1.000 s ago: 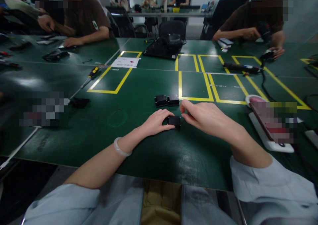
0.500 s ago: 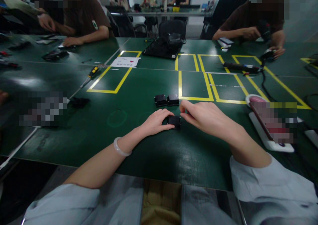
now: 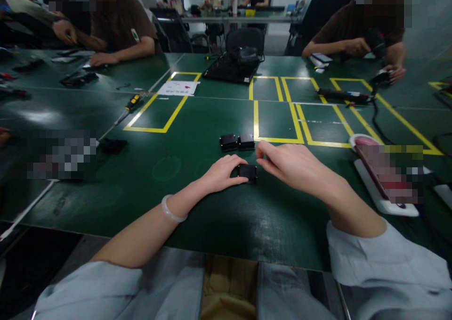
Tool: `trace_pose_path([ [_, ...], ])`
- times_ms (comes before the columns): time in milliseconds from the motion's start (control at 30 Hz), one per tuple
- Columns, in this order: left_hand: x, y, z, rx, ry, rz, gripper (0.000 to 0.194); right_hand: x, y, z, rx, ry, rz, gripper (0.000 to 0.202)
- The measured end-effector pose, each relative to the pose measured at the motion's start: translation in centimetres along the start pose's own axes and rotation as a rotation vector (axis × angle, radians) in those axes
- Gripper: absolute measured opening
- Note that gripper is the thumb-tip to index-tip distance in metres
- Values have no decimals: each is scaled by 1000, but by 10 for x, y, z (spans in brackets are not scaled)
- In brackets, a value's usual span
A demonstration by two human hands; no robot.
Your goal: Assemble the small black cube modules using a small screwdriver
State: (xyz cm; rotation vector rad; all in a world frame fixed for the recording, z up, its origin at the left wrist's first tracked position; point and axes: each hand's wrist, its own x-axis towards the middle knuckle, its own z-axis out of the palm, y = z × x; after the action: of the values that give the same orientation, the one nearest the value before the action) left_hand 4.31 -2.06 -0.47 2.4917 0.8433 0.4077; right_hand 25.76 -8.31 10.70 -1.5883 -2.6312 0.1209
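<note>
A small black rectangular block [image 3: 247, 172] lies on the green table in front of me. My left hand [image 3: 224, 173] grips it from the left, thumb on the near side and fingers on the far side. Close to the block's right side is my right hand [image 3: 294, 167], its fingers curled into a pinch. What the pinch holds, if anything, is too small to make out. Just beyond, two similar black blocks [image 3: 229, 142] sit side by side.
Yellow tape outlines [image 3: 278, 140] mark the green table. At right lies a phone-like object on a white base [image 3: 406, 210]; at left, a yellow-and-black screwdriver [image 3: 133, 102] and a paper label [image 3: 179, 88]. A black panel [image 3: 226, 70] lies further back. Co-workers sit opposite.
My left hand and the block stay in place, and my right hand has barely shifted. Across the table at left, a co-worker's raised hand has moved slightly.
</note>
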Motion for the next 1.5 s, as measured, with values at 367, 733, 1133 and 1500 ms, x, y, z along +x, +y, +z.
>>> trace_pose_path([
  [367, -1, 0, 0, 3, 2, 8, 41, 0, 3, 0, 74, 22, -15, 17],
  [733, 0, -1, 0, 4, 0, 10, 39, 0, 7, 3, 86, 16, -27, 18],
  [1133, 0, -1, 0, -1, 3, 9, 40, 0, 6, 3, 13, 20, -30, 14],
  [1500, 0, -1, 1, 12, 10, 11, 40, 2, -3, 3, -11, 14, 20, 21],
])
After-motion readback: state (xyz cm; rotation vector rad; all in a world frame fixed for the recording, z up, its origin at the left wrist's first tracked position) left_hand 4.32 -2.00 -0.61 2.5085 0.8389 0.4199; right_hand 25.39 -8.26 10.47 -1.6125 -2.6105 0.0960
